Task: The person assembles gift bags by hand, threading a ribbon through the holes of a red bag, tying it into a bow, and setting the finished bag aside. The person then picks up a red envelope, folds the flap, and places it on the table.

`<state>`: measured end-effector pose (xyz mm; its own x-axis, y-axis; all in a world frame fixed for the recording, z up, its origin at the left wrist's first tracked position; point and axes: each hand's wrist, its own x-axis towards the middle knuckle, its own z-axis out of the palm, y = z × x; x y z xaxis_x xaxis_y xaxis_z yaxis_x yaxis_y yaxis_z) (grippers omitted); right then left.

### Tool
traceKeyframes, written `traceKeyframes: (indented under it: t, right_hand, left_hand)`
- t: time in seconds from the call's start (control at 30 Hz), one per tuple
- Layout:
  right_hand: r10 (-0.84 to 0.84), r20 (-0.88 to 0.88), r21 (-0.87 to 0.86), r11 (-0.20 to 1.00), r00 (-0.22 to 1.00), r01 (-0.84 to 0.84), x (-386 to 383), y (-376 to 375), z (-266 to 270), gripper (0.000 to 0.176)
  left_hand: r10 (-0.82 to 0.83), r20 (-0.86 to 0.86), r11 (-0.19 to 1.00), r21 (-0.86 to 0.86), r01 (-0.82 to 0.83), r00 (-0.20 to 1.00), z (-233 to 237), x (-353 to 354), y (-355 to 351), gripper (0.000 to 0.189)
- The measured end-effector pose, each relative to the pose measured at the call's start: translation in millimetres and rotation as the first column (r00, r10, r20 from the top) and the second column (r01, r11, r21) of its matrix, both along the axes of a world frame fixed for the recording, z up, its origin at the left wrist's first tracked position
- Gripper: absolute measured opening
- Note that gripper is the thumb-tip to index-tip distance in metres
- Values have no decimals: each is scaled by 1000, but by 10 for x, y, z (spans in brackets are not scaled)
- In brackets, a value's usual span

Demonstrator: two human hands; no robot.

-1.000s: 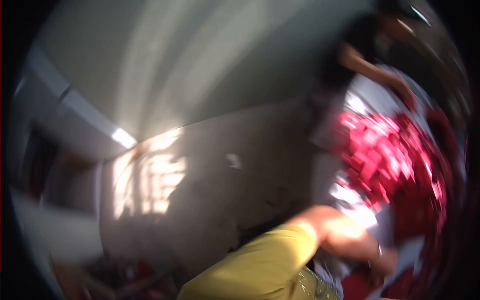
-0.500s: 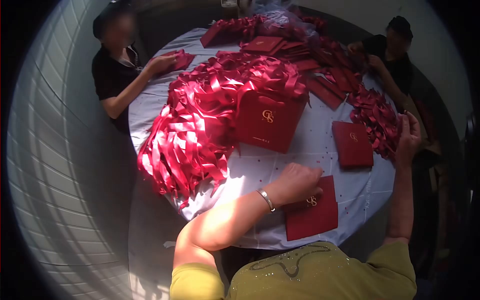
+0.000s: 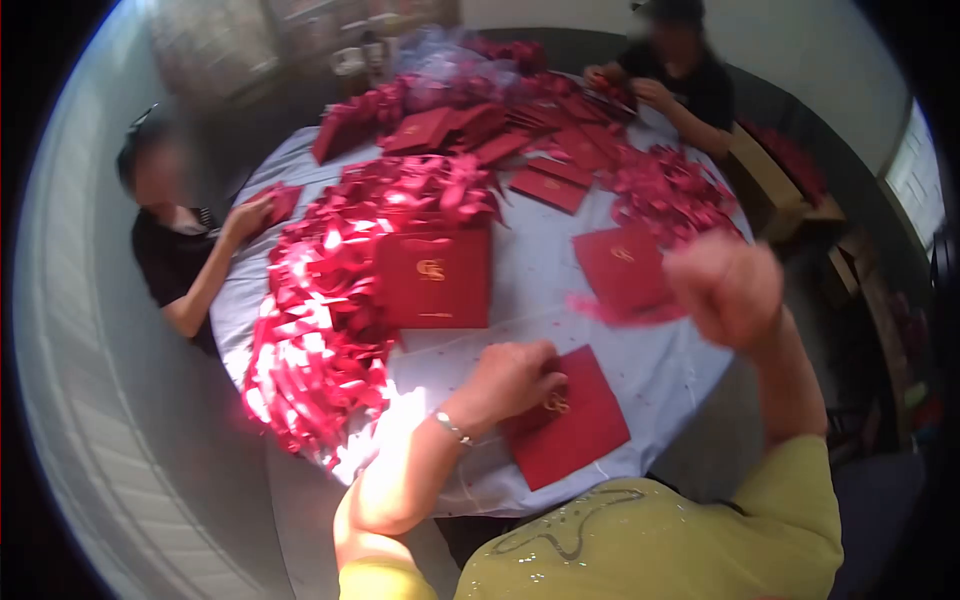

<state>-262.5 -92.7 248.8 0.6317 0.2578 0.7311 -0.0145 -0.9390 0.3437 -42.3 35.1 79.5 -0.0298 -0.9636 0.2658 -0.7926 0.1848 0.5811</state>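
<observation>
My left hand [image 3: 505,382], with a silver bracelet at the wrist, has its fingers curled together over the upper left part of a flat red bag [image 3: 575,430] with gold lettering; what they pinch is hidden. Off to the right, my right hand [image 3: 728,292] is raised and blurred, fingers closed on a red ribbon [image 3: 615,308] that trails leftward. Behind that ribbon lies another red bag [image 3: 620,262], close to a heap of ribbons [image 3: 675,195]. A larger red bag [image 3: 435,285] rests against the big ribbon pile [image 3: 320,310] on the left.
Two people work across the round table [image 3: 415,362], one at the left [image 3: 165,240] and one at the back right [image 3: 680,70]. More red bags [image 3: 550,185] and clear plastic [image 3: 450,65] lie toward the back. Cardboard boxes [image 3: 765,185] stand beyond the right edge.
The view has turned right. My right hand has come inward from the right-hand ribbon heap, with a ribbon now trailing from it. My left hand remains at the near bag.
</observation>
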Motion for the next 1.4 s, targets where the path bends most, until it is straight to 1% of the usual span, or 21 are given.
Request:
traceKeyframes:
  t: [0.03, 0.07, 0.1, 0.13, 0.17, 0.23, 0.3, 0.37, 0.4, 0.47, 0.53, 0.57, 0.63, 0.7, 0.83, 0.9, 0.97, 1.0, 1.03, 1.13, 1.4]
  right_hand:
    - [-21, -106, 29, 999, 994, 24, -56, 29, -159, 23]
    - [-63, -140, 56, 996, 988, 71, -99, 132, -223, 24]
    - [-44, -93, 126, 990, 995, 56, -160, 219, -187, 24]
    - [-117, -21, 50, 992, 993, 118, -275, 302, -114, 26]
    - [-219, 81, -58, 973, 972, 224, -434, 343, -89, 21]
    - [-295, 267, -81, 942, 917, 326, -768, 359, -66, 16]
    - [-192, 386, 3, 978, 902, 207, -916, 375, -89, 14]
    - [-141, 260, 42, 990, 955, 134, -909, 414, -202, 17]
    - [-209, 142, 13, 978, 967, 209, -776, 467, -253, 17]
    - [-165, -100, 167, 969, 981, 180, -347, 519, -474, 19]
    - [-43, -222, 395, 909, 974, 130, -100, 450, -932, 19]
    - [10, -238, 495, 862, 971, 113, -24, 465, -1116, 18]
    - [95, -226, 653, 753, 969, 78, 93, 561, -1339, 17]
    - [134, -202, 745, 664, 970, 63, 163, 646, -1485, 18]
    - [141, -179, 700, 713, 974, 26, 242, 702, -1681, 21]
    - [155, -161, 705, 709, 975, 4, 242, 690, -1727, 21]
    - [169, -139, 708, 706, 976, -21, 250, 666, -1754, 21]
    - [182, -133, 742, 670, 974, -24, 248, 649, -1763, 22]
    - [195, -127, 775, 631, 973, -25, 249, 637, -1770, 23]
    - [202, -132, 792, 610, 970, -20, 255, 632, -1770, 23]
    - [202, -119, 795, 606, 972, -29, 265, 637, -1762, 23]
  left_hand:
    - [-22, -63, 1000, -3, 22, 998, -16, 11, 11, 26]
    - [-42, -178, 998, 47, 51, 983, 14, 20, 27, 25]
    - [-60, -300, 992, 86, 89, 952, 34, 20, 31, 25]
    - [-65, -225, 991, 100, 89, 972, -11, 34, 6, 25]
    - [-23, -225, 994, 100, 46, 974, -34, 45, -5, 25]
    - [-92, -241, 989, 91, 117, 966, -75, 43, -16, 26]
    - [-60, -261, 985, 144, 100, 963, -10, 36, -18, 26]
    - [-61, -234, 981, 164, 101, 970, -12, 23, 2, 26]
    - [-56, -232, 984, 155, 93, 971, -26, 18, 8, 26]
    - [-43, -210, 984, 159, 78, 977, 3, 5, 26, 26]
    - [-31, -187, 985, 161, 62, 982, 26, -9, 35, 27]
    - [-36, -175, 985, 161, 65, 984, 28, -15, 37, 26]
    - [-32, -161, 985, 160, 58, 987, 23, -2, 26, 26]
    - [-51, -253, 980, 176, 98, 966, -3, 11, 13, 24]
    - [-30, -284, 971, 221, 96, 958, -61, 22, -17, 21]
    - [-30, -401, 959, 247, 140, 915, -85, 39, -34, 19]
    - [-32, -435, 955, 252, 155, 900, -87, 50, -34, 19]
    - [-39, -467, 952, 251, 175, 884, -88, 53, -36, 19]
    - [-36, -467, 951, 255, 174, 883, -100, 57, -40, 19]
    - [-46, -483, 949, 251, 189, 875, -106, 62, -53, 20]
    - [-34, -459, 944, 278, 180, 888, -67, 58, -36, 20]
